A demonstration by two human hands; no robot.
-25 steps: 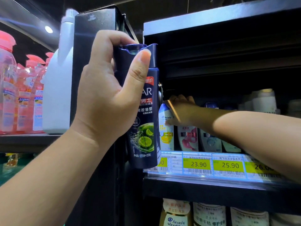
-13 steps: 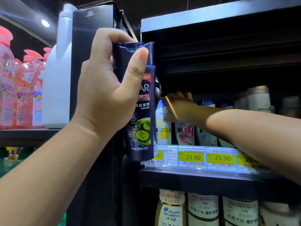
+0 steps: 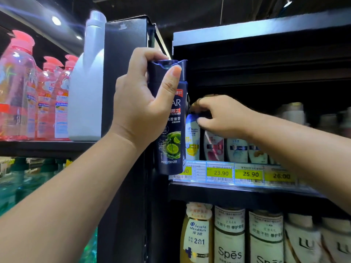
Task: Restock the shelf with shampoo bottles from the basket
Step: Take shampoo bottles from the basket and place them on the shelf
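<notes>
compared with half a second ago, your right grip (image 3: 220,116) has come back out of the shadow toward the front of the shelf (image 3: 247,192). its fingers are now curled over the dark cap of the white bottle (image 3: 192,137) at the left end of the row, and they pinch it between thumb and fingertips. this part is a little blurred. your left grip (image 3: 140,103) has not changed: it still holds the dark blue shampoo bottle (image 3: 171,141) upright by its top, thumb on the front of the cap and the other fingers wrapped behind it.

the dark blue shampoo bottle hangs below your left grip, in front of the shelf's left post and not yet on the shelf. its lower end covers the leftmost of the yellow price tags (image 3: 220,173). it is just beside the white bottle, to the left of your right grip.
</notes>
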